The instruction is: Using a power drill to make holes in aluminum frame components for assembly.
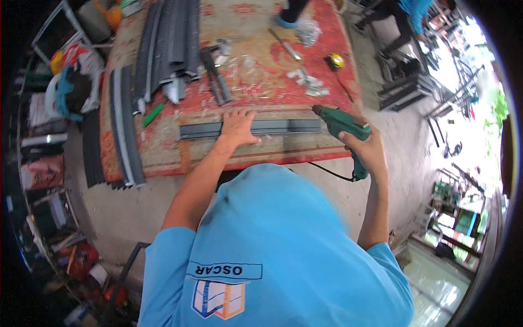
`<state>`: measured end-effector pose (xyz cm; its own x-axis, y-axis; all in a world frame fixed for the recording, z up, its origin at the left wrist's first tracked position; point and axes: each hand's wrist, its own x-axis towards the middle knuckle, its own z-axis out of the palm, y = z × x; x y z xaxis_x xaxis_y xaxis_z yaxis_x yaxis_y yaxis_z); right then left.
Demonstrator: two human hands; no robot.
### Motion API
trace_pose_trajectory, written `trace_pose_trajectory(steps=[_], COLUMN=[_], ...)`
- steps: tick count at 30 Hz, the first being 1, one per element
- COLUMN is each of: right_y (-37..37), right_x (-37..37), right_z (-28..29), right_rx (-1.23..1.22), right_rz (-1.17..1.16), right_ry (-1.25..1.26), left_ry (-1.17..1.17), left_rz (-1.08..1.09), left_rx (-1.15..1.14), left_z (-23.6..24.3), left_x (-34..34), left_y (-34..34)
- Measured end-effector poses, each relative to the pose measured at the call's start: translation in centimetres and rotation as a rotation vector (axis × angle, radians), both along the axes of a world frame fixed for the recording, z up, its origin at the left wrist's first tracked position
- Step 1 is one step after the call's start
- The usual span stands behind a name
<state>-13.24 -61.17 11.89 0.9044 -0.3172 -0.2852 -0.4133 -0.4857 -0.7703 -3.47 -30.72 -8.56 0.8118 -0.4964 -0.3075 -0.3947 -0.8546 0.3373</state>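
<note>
Head view: biggest thing here is the worktop (158, 148) with a worn red patterned cover. A stack of long dark grey strips (170, 41) fills its far left part, and a few more strips (124, 125) lie along the left edge, poking out past the near left corner. The shorter grey bar (289, 126) is the one being worked on, lying side to side close to the near edge, roughly mid-table.

Left hand (238, 128) is flat on that bar, fingers spread wide. Right hand (370, 150) is wrapped around a green drill (342, 122) by the near right corner, nose pointing left by the bar's right end. Can't tell if the tip touches anything. A black cord (330, 173) trails from the drill below the near edge.

Smaller stuff: a dark tool (214, 79) with two long bars just beyond the left hand, a clear plastic bag (309, 32) and some small metal pieces (309, 83) toward the right edge, a green handle (154, 114) by the stack, and a yellow tape measure (336, 60) near the right edge.
</note>
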Motion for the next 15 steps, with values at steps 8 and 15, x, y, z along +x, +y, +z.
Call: trace_pose_trajectory(steps=[8,15], right_y=[-7.7,-7.0], right_x=[-2.5,-1.1], right_z=[-2.7,-4.3], right_rx=[-0.307,-0.343], right_rz=[0.004,0.103], right_ry=[0.092,0.216], left_ry=[0.045,-0.027], left_rz=[-0.029,-0.004], left_rx=[-0.100,-0.004], left_z=[-3.5,-3.5], left_x=[-0.6,-0.9], left_y=[-6.9,-7.6])
